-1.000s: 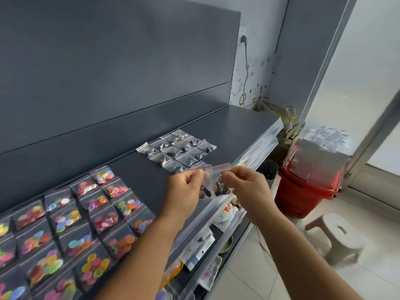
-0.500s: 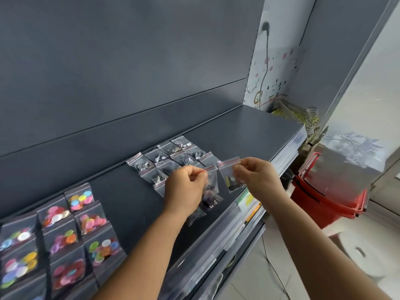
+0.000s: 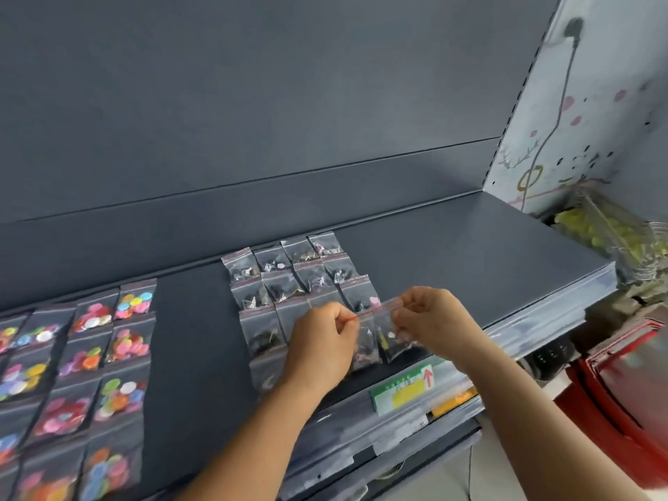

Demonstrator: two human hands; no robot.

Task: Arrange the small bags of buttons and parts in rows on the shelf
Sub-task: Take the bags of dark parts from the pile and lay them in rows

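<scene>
My left hand (image 3: pixel 320 341) and my right hand (image 3: pixel 432 321) each pinch the red-striped top of small clear bags of dark metal parts (image 3: pixel 383 334), held just above the dark grey shelf (image 3: pixel 452 254). How many bags hang there I cannot tell. Behind and left of my hands, several matching bags of metal parts (image 3: pixel 285 280) lie in rows on the shelf. Rows of bags of coloured buttons (image 3: pixel 90 359) cover the shelf's left end.
The shelf's clear front rail carries a green and yellow price label (image 3: pixel 405 390). A red basket (image 3: pixel 621 377) stands on the floor at the right. A bag of yellow-green items (image 3: pixel 607 229) sits past the shelf's right end, under a decorated wall.
My view has swung left and closer to the shelf. Both hands have moved lower, toward the front of the metal-parts rows, still pinching the bags between them.
</scene>
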